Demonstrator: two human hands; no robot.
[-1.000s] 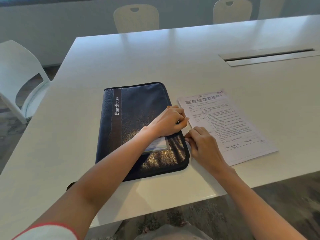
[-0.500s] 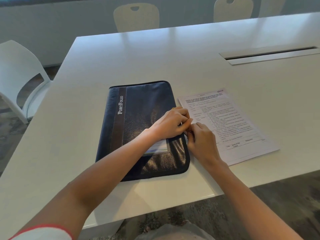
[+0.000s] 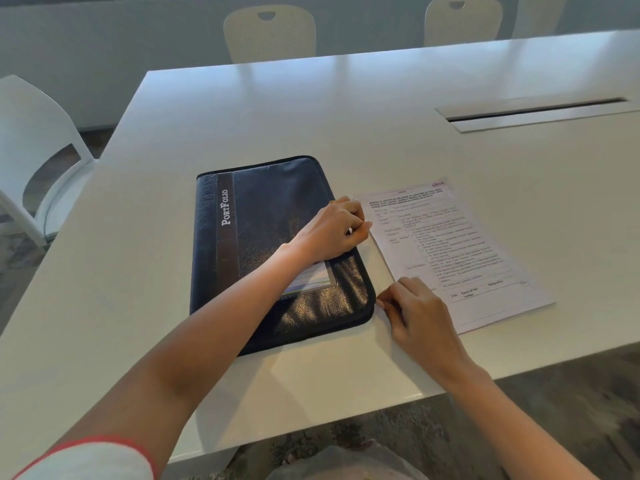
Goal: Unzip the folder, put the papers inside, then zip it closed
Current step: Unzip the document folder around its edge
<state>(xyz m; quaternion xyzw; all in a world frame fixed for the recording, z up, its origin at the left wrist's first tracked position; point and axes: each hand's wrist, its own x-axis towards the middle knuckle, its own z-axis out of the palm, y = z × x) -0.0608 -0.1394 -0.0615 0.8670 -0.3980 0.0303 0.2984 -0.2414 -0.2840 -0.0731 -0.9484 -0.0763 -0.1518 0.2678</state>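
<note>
A dark blue zip folder (image 3: 270, 216) marked "PortFolio" lies flat and closed on the white table (image 3: 311, 116). A printed sheet of papers (image 3: 450, 244) lies just to its right. My left hand (image 3: 332, 230) rests on the folder's right edge, about halfway along, with its fingers curled over that edge. My right hand (image 3: 419, 313) is at the folder's near right corner, its fingertips pinched together against the zip line. The zipper pull itself is hidden under those fingers. My right wrist covers the papers' near left corner.
A clear card pocket (image 3: 311, 280) sits on the folder's cover under my left forearm. A metal cable slot (image 3: 533, 114) is set into the table at the far right. Chairs stand at the far side (image 3: 270, 32) and at the left (image 3: 31, 140). The table's front edge runs close to my body.
My right hand has slid from beside my left hand, halfway along the folder's right edge, down to the near right corner. My left hand stays on that edge.
</note>
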